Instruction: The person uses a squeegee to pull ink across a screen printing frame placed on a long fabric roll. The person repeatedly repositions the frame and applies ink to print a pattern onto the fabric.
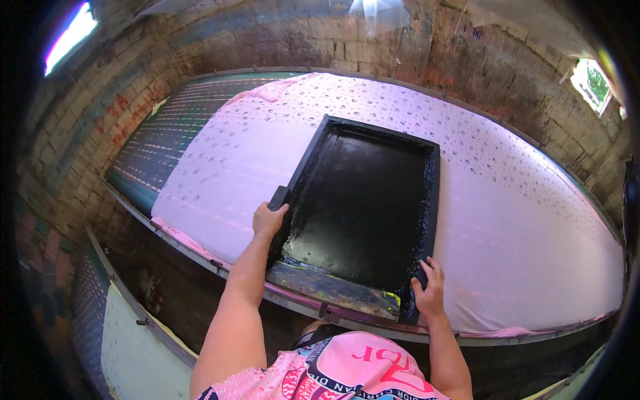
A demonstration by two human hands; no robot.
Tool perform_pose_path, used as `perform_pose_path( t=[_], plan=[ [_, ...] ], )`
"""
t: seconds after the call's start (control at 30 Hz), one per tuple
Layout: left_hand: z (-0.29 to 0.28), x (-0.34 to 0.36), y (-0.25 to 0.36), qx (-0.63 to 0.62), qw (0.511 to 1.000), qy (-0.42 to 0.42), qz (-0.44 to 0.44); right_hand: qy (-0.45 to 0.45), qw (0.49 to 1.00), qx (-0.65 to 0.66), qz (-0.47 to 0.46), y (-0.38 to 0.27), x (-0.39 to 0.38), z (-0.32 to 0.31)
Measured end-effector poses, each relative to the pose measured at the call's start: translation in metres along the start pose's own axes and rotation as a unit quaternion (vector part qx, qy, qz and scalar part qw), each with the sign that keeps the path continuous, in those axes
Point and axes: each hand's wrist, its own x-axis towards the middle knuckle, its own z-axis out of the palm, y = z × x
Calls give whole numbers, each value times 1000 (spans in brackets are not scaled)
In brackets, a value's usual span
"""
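A black rectangular screen-printing frame [432, 193] lies on pink fabric [200, 193] spread over a long table. Wet-looking black ink [360, 200] coats its inside, thicker along the edges. At its near end is a paint-stained strip [333, 288] with yellow smears. My left hand [269, 219] is closed around a black block-like handle [279, 197] at the frame's left side. By the near right corner, my right hand [430, 288] rests against the frame's rim, fingers apart. Small dark printed marks [400, 107] dot the fabric's far part and left side.
Beyond the fabric's left edge shows a dark green tabletop [160, 127] with rows of pale marks. A metal rail [200, 257] runs along the near edge. Behind me on the left stands another table with pale fabric [133, 340]. A block wall [467, 67] rises behind the table.
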Motion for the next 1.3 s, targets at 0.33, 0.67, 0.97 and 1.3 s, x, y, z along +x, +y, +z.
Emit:
perform_pose_path(
  t=[0.33, 0.67, 0.97, 1.3],
  plan=[
    [34, 20, -17, -131, 985, -9, 113, 95, 963, 197, 156, 42, 12, 25],
    [37, 18, -26, -177, 976, -56, 118, 205, 840, 429, 261, 59, -1, 27],
    [26, 31, -33, -245, 959, -132, 55, 148, 838, 484, 204, 14, 28, -2],
    [32, -38, 70, -352, 920, -171, 2, 125, 877, 444, 131, 63, 47, -125]
  ],
)
